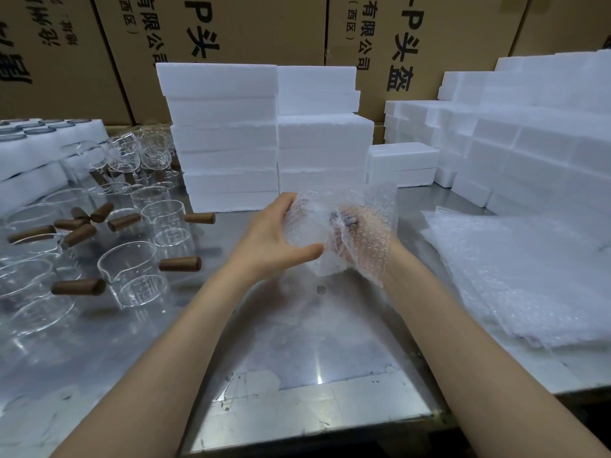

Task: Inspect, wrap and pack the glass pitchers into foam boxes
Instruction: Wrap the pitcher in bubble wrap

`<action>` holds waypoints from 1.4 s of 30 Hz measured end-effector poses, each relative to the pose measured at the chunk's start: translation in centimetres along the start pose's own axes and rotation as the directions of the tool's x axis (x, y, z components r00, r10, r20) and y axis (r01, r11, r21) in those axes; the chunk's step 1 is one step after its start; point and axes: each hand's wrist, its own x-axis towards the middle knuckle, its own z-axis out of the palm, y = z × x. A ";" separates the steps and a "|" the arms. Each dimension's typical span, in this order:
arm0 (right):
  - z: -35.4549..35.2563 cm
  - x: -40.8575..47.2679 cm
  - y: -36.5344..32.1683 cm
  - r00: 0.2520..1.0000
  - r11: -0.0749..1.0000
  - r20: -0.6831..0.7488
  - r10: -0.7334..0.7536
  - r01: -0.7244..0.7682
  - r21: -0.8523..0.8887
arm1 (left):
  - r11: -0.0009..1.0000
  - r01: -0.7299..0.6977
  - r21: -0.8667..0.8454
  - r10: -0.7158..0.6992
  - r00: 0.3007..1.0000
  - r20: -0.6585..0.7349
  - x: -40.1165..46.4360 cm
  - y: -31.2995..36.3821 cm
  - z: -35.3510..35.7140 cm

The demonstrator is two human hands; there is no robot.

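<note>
Steel, scuffed and reflective, forms the worktop (pixel 317 342) seen from the head camera, and both bare arms reach over its middle. The left hand (pixel 271 239) curls its fingers and thumb round a bubble-wrapped pitcher (pixel 310 226), held above the worktop, not resting on it. The right hand (pixel 360 239) lies under a fold of the same bubble wrap (pixel 370 209), seen only through the film; its fingers look curled against the bundle, with a dark handle end showing between the two hands.

Along the left edge stand many unwrapped glass pitchers (pixel 132 276) with brown wooden handles (pixel 180 264), packed close together, some touching. Faint measuring marks show on the glass walls, too small to read. Behind them, at the back left corner, lie white foam trays (pixel 29 153) with round openings.

At the back edge, just beyond the hands, rise two stacks of white foam boxes (pixel 224 137), side by side and touching. A single closed foam box (pixel 401 163) sits to their right, and more stacks (pixel 529 133) fill the back right corner. A pile of flat bubble-wrap sheets (pixel 522 276) lies along the right edge.

Brown cardboard cartons (pixel 264 28) wall the back. Their black print reads "有限公司", "(西区)" and "-P头盔", turned sideways.
</note>
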 end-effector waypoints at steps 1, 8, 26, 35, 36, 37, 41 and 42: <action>0.3 -0.2 -0.3 1.000 1.000 -0.010 0.020 -0.020 -0.001 | 0.999 0.028 -0.018 -0.028 1.000 -0.011 0.0 -0.1 0.0; 0.6 0.0 -0.9 0.939 0.865 -0.077 -0.335 0.275 -0.420 | 0.969 0.221 -0.110 -0.237 0.960 -0.152 0.4 -1.7 -0.3; 1.9 -0.4 1.3 0.987 0.964 0.102 -0.128 0.148 -0.222 | 0.526 0.381 -0.760 -0.447 0.884 0.134 0.7 -0.8 -1.3; -1.0 1.3 0.3 0.959 0.944 -0.210 -0.191 0.238 0.230 | 0.723 0.372 -0.582 -0.274 0.928 0.253 0.4 -1.1 -0.4; -1.2 1.4 0.1 0.957 0.929 -0.220 -0.186 0.245 0.278 | 0.759 0.368 -0.538 -0.265 0.928 0.260 0.2 -1.0 -0.4; -1.4 1.5 0.0 0.956 0.916 -0.223 -0.191 0.255 0.309 | 0.796 0.362 -0.485 -0.257 0.928 0.271 0.1 -0.9 -0.4; -0.8 1.4 -0.1 0.944 0.902 -0.151 -0.293 0.326 0.284 | 0.877 0.343 -0.337 -0.242 0.920 0.307 -0.4 -0.6 -0.1; -0.5 1.4 0.0 0.939 0.902 -0.126 -0.320 0.343 0.261 | 0.886 0.337 -0.317 -0.239 0.920 0.311 -0.4 -0.5 -0.1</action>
